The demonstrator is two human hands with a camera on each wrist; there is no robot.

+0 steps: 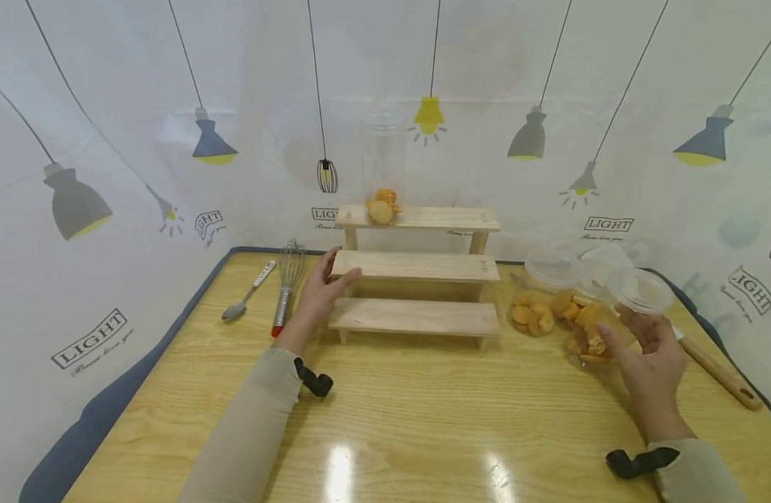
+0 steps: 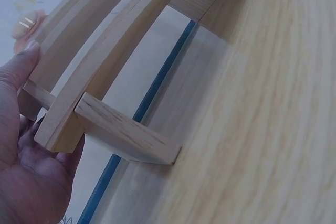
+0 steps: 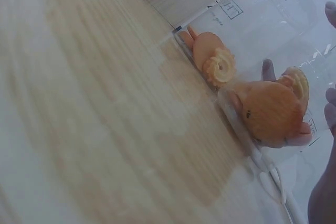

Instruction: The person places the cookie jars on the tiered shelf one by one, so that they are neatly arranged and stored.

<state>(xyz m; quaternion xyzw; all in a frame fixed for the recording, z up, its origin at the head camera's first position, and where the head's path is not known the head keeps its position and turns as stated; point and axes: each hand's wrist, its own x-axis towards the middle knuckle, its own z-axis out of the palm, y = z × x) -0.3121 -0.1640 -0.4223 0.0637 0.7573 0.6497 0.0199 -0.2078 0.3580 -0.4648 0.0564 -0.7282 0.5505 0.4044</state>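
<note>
A three-tier wooden stand (image 1: 416,265) stands at the back of the table. My left hand (image 1: 322,293) grips the left end of its middle board, thumb on top; the left wrist view shows the hand (image 2: 37,171) at the board ends (image 2: 63,124). On the top board is a clear jar (image 1: 383,209) with cookies. At the right, my right hand (image 1: 652,360) curls round the nearest clear cookie jar (image 1: 589,342), with its clear lid (image 1: 639,290) above the fingers. In the right wrist view, cookies (image 3: 273,111) show through the jar wall; the fingers are partly cut off.
More clear jars with cookies (image 1: 532,312) stand beside the held one. A wooden-handled tool (image 1: 721,370) lies at the far right. Left of the stand lie a whisk (image 1: 287,286) and a spoon (image 1: 249,293). A printed cloth (image 1: 265,140) hangs behind the table (image 1: 410,419).
</note>
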